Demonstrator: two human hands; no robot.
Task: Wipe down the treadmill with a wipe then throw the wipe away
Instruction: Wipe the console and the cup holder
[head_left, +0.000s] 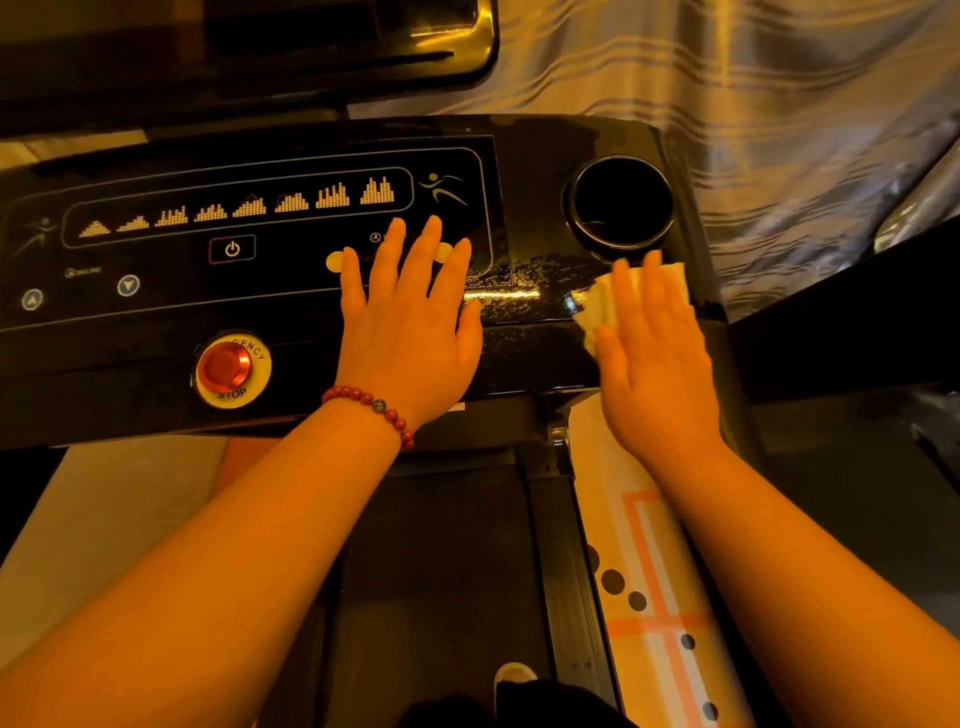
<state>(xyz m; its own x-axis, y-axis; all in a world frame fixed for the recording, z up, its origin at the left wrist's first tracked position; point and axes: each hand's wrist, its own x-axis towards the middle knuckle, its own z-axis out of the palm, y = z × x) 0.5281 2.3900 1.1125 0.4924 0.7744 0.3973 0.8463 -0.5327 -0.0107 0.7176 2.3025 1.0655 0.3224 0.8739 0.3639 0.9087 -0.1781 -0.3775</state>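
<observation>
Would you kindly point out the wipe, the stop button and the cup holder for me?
wipe (595, 312), head view, on its bare left edge.
stop button (225, 367), head view, on the middle of the red cap.
cup holder (623, 243), head view, on the near rim.

Left hand (410, 322) flat on treadmill console (156, 312), right hand (657, 353) pressing wipe (597, 306) beside cup holder (621, 202)

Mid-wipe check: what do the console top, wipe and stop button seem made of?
The console top is likely glossy black plastic; it mirrors light and carries wet droplets. The wipe is a thin pale paper or nonwoven sheet, crumpled under the right hand. The stop button is red with a metallic sheen, metal or coated plastic.
</observation>
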